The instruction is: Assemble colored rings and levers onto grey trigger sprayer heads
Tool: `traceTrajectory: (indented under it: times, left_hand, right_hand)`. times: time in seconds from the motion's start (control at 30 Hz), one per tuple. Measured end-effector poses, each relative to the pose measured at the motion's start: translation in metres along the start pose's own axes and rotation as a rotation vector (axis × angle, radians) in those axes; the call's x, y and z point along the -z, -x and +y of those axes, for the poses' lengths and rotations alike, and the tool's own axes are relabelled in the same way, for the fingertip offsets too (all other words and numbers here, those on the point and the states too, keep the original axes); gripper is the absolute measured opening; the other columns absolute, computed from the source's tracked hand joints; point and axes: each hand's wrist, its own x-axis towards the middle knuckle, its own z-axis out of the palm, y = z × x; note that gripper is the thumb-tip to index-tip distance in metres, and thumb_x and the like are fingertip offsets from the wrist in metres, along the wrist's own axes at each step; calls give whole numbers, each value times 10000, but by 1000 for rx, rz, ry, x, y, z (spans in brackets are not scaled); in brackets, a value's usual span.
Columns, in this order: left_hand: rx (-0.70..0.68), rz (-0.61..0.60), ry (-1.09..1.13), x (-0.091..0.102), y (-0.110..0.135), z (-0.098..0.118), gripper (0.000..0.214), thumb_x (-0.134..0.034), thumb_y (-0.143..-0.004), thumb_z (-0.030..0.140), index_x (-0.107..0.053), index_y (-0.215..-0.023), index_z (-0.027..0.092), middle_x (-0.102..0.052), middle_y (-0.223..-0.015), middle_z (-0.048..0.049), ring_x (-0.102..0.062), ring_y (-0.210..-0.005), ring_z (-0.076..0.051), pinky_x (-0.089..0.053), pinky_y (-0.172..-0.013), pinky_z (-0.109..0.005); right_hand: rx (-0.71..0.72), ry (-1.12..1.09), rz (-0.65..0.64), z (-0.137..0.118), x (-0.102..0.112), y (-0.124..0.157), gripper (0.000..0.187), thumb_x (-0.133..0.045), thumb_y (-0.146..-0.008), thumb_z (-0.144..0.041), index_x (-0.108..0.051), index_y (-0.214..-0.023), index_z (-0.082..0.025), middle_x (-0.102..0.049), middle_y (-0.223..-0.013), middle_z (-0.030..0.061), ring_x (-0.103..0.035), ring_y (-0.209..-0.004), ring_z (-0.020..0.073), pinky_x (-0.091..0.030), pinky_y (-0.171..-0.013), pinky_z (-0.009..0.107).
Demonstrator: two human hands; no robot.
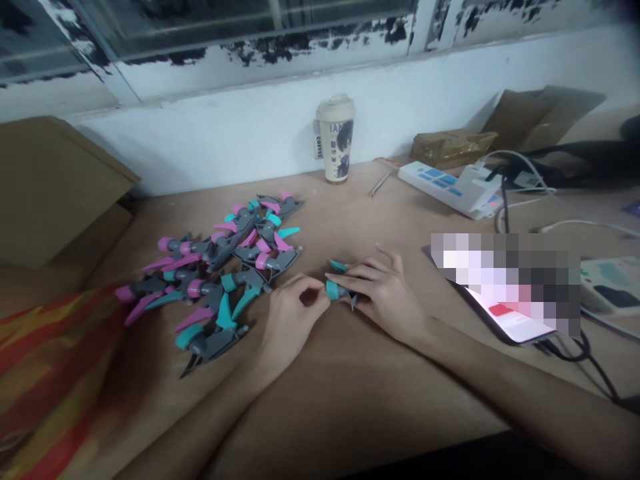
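My right hand (385,290) is closed round a grey plastic trigger spray head (343,292) with a teal collar and a teal trigger. Its fingers cover most of the grey body. At the collar's left end, my left hand (295,310) makes a pinch, thumb and forefinger pressed together against the collar; anything between those fingertips is too small to see. Left of my left hand lies a loose pile of similar spray heads (233,243), grey with pink or teal collars and triggers. One teal-collared spray head (213,343) rests at the pile's near edge.
A lidded coffee cup (336,140) stands by the wall, with metal tweezers (381,184) to its right. Farther right are a white power strip (450,190), cables and a lit phone (520,327). Cardboard (55,193) and red-yellow striped fabric (55,373) occupy the left side.
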Motion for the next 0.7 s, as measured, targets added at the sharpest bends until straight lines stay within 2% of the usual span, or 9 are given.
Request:
traceTrajectory:
  times: [0.1, 0.17, 0.3, 0.43, 0.57, 0.7]
  left_hand:
    - [34, 47, 17, -1, 0, -3, 104, -548, -740, 161, -623, -675, 190, -636, -705, 11, -571, -645, -140, -445, -604, -247]
    - [112, 81, 73, 1, -4, -9, 88, -561, -739, 210, -627, -686, 185, -630, -713, 5, -563, -626, -139, -453, -552, -233]
    - [287, 147, 291, 9, -14, -21, 162, -581, -735, 309, -638, -747, 158, -597, -688, -7, -541, -594, -133, -446, -446, -197]
    - [260, 61, 469, 9, -16, -16, 189, -574, -760, 318, -631, -733, 140, -566, -617, 8, -499, -520, -94, -425, -440, -176]
    - [223, -50, 659, 5, -9, -6, 200, -561, -803, 314, -612, -719, 140, -553, -591, 17, -488, -507, -77, -415, -451, -164]
    - [205, -88, 731, 4, -4, -3, 194, -572, -821, 303, -603, -712, 145, -555, -616, 15, -502, -544, -77, -420, -465, -157]
  right_hand:
    - [-8, 7, 1, 1, 2, -1, 382, -614, -820, -212, -579, -1177, -342, -690, -996, -24, -578, -960, 183, -129, -1071, 481]
    - [-40, 23, 17, 2, 4, -2, 366, -612, -821, -206, -589, -1166, -329, -693, -1002, -21, -588, -955, 185, -140, -1069, 491]
    - [-146, -18, 112, 5, 7, -3, 317, -639, -808, -282, -620, -1124, -272, -709, -968, 1, -620, -908, 188, -250, -1047, 478]
    - [-148, -267, 106, 2, 9, -5, 280, -629, -813, -313, -622, -1088, -262, -704, -1025, -7, -640, -940, 173, -337, -1044, 427]
    - [-270, -513, 130, -3, 6, -4, 272, -651, -787, -313, -615, -1054, -270, -685, -1060, -4, -634, -977, 182, -490, -887, 356]
    - [-298, -660, 116, -4, -1, -2, 270, -664, -762, -261, -586, -1021, -253, -670, -1017, 12, -637, -933, 178, -515, -817, 329]
